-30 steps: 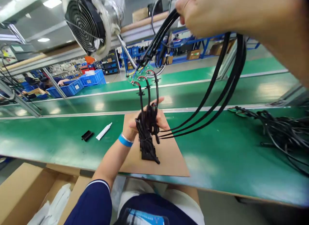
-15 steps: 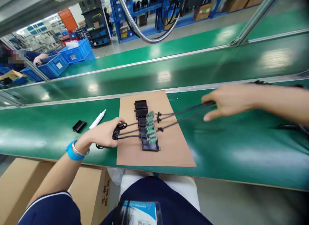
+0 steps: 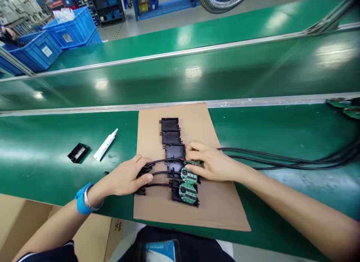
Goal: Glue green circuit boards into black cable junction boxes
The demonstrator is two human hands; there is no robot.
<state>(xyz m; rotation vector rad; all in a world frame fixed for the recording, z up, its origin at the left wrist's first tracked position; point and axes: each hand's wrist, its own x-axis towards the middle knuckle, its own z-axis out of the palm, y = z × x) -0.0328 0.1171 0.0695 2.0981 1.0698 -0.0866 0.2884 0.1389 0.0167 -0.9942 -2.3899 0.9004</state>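
Observation:
A column of black plastic housings [image 3: 170,137] lies on a brown cardboard sheet [image 3: 222,211]. Round green circuit boards [image 3: 188,193] rest at the nearer housings, with black cables [image 3: 160,185] running left from them. Around the bundled cables at the sheet's left edge, my left hand [image 3: 128,177] is closed. My right hand [image 3: 209,162] pinches the uppermost green board, its fingertips at the right edge of a middle housing; part of that board is hidden under the fingers.
A white tube [image 3: 105,145] and a loose black housing [image 3: 78,153] lie left of the cardboard on the green bench. Long black cables [image 3: 295,162] stretch right towards more green boards [image 3: 339,103]. Blue bins [image 3: 70,27] stand at the back left, near another person's hand [image 3: 8,32].
My right hand has come left from beyond the cardboard to the boards. The cables it held now lie on the bench at right. My left hand stays at the cables; the view has tilted down.

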